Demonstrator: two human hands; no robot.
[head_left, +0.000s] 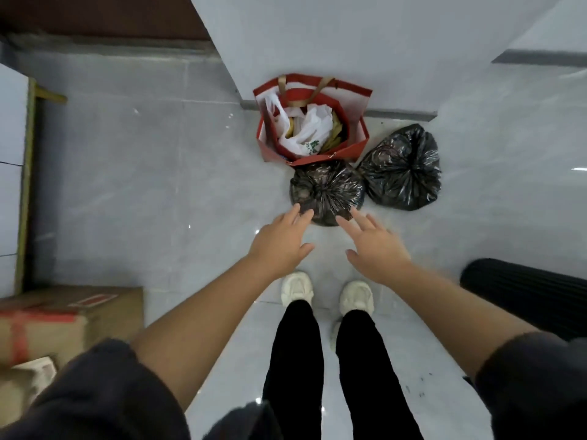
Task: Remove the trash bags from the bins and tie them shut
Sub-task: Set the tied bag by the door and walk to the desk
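Note:
Two black trash bags sit on the pale tiled floor in front of me. The nearer bag (327,190) is gathered tight at its top; the second bag (401,168) lies to its right, also bunched closed. My left hand (281,241) hovers just short of the nearer bag, fingers spread, holding nothing. My right hand (373,246) hovers beside it on the right, fingers also spread and empty. Both hands are above the floor, their fingertips close to the nearer bag's front edge.
A red paper carrier bag (355,144) stuffed with white plastic bags stands against the wall behind the black bags. Cardboard boxes (63,322) sit at the left. A black ribbed bin (524,293) stands at the right. My white shoes (297,289) are below the hands.

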